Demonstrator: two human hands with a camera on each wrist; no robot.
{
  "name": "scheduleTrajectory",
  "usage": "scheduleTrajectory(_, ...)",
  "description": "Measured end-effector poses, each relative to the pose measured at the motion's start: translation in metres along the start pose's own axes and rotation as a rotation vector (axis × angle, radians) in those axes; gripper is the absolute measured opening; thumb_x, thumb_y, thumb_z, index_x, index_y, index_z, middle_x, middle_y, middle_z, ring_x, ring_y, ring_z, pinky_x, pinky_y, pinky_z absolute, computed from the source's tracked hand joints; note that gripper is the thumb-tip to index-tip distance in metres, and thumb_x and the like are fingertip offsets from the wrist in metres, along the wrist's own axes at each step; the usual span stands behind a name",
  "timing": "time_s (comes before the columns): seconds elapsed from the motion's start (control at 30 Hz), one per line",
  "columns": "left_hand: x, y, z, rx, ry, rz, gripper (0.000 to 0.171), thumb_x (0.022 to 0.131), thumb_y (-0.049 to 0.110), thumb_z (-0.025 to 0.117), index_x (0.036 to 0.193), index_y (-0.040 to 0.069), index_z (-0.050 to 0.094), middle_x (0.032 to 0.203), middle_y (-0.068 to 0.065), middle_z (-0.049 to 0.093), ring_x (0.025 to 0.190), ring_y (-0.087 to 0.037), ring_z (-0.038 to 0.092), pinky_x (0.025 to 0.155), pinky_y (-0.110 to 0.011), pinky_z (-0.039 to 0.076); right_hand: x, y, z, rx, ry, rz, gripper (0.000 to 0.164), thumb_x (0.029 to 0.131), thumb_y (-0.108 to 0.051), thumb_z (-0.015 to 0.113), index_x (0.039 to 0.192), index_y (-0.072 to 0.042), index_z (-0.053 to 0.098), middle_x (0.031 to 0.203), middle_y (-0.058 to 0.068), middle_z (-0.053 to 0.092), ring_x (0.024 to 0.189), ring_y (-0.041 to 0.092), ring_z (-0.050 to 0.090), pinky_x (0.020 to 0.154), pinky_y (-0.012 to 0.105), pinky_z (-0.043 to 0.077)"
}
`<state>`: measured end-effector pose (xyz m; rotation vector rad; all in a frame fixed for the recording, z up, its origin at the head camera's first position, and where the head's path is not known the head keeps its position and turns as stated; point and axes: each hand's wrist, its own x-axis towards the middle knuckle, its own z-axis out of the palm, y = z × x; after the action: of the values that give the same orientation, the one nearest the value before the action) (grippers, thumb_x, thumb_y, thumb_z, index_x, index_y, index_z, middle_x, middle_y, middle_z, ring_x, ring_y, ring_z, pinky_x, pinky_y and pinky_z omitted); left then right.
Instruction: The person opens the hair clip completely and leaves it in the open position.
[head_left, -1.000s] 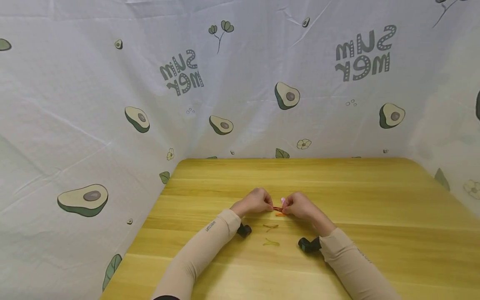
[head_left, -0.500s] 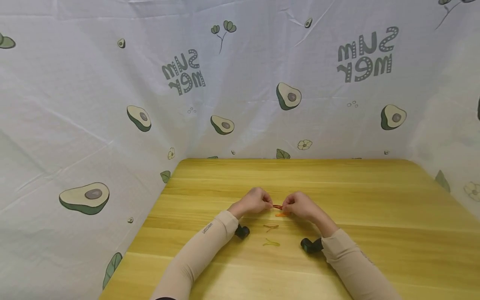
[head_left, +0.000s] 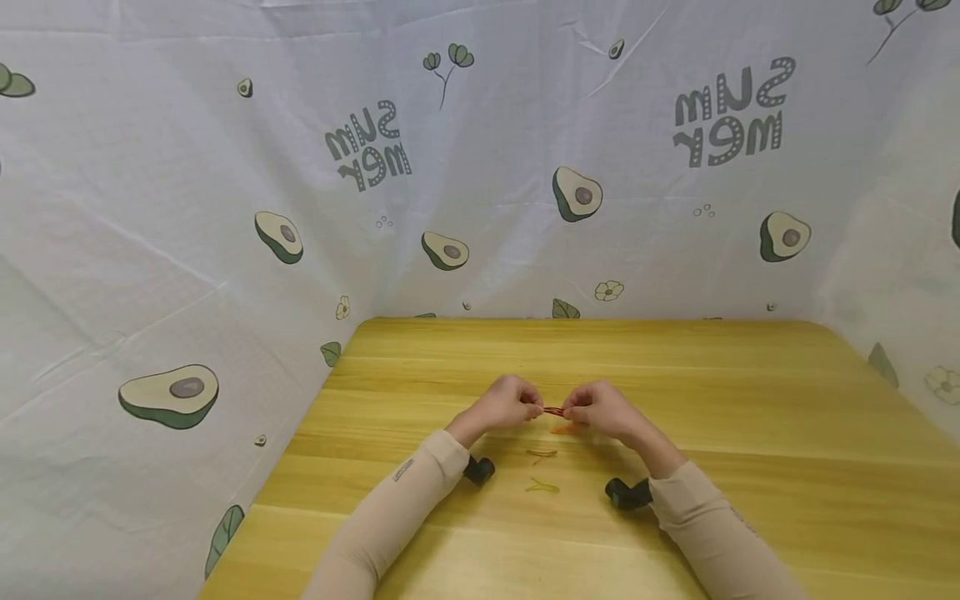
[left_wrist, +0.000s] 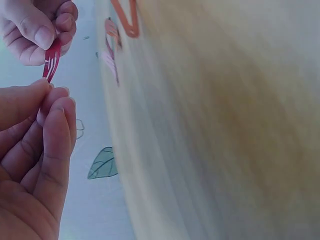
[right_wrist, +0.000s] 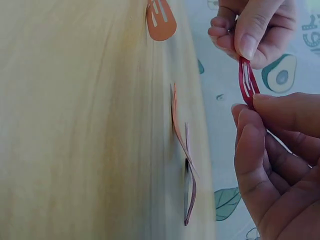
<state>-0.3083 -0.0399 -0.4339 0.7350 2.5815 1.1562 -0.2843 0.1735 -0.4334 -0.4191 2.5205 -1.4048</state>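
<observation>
Both hands are raised over the table, holding a red snap hair clip [head_left: 553, 411] between them. The left hand [head_left: 513, 402] pinches one end with thumb and fingertips, and the right hand [head_left: 600, 408] pinches the other. Close up in the right wrist view, the red hair clip [right_wrist: 247, 82] shows long slits through its body. On the table just below the right hand lies an orange hair clip [head_left: 564, 430]. A brownish-orange clip [head_left: 542, 453] and a yellow clip [head_left: 542, 485] lie nearer the person. A pinkish clip [left_wrist: 110, 60] appears in the left wrist view.
The wooden table [head_left: 712, 392] reaches back to a white curtain [head_left: 495, 133] printed with avocados, which also hangs at both sides. Black wrist cameras [head_left: 628, 493] jut out under the forearms, close above the tabletop.
Both hands have shifted slightly upward in view with the red hair clip still pinched between them. The pink clip, visible beside the right hand a second ago, is now hidden in the head view.
</observation>
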Motion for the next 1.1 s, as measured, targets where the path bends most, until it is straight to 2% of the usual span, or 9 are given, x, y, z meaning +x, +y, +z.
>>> scheduleTrajectory(0.3,-0.010,0.005,-0.004,-0.022,0.015,0.021,0.014,0.098,0.010,0.064,0.095,0.002,0.075,0.086,-0.014,0.072,0.065,-0.009,0.054,0.057,-0.022,0.044,-0.007,-0.007,-0.003,0.043,-0.027,-0.056,0.018,0.097,-0.005,0.062,0.103,0.010,0.070,0.094,0.023,0.072,0.076,0.025,0.066,0.071,0.039,0.056)
scheduleTrajectory(0.67,-0.026,0.013,-0.006,-0.067,0.041,0.073,0.015,0.097,0.007,0.063,0.096,-0.003,0.075,0.089,-0.019,0.073,0.065,-0.008,0.051,0.058,-0.021,0.041,-0.016,-0.014,-0.005,0.003,-0.027,-0.111,0.017,0.096,-0.006,0.063,0.103,0.008,0.072,0.090,0.024,0.071,0.076,0.031,0.062,0.068,0.040,0.053)
scheduleTrajectory(0.83,-0.032,0.013,-0.006,-0.093,0.033,0.094,0.015,0.097,0.007,0.064,0.097,-0.004,0.075,0.089,-0.020,0.073,0.065,-0.006,0.053,0.057,-0.020,0.041,-0.023,-0.020,-0.005,-0.003,-0.041,-0.141,0.016,0.096,-0.005,0.063,0.103,0.006,0.072,0.092,0.025,0.071,0.073,0.024,0.059,0.066,0.038,0.053)
scheduleTrajectory(1.1,-0.043,0.021,-0.010,-0.042,-0.012,0.143,0.015,0.096,0.008,0.065,0.096,-0.001,0.077,0.088,-0.017,0.075,0.064,-0.004,0.053,0.059,-0.018,0.042,-0.035,-0.029,-0.006,-0.002,-0.071,-0.153,0.013,0.095,-0.005,0.064,0.101,0.004,0.072,0.091,0.020,0.071,0.071,0.016,0.057,0.066,0.035,0.052)
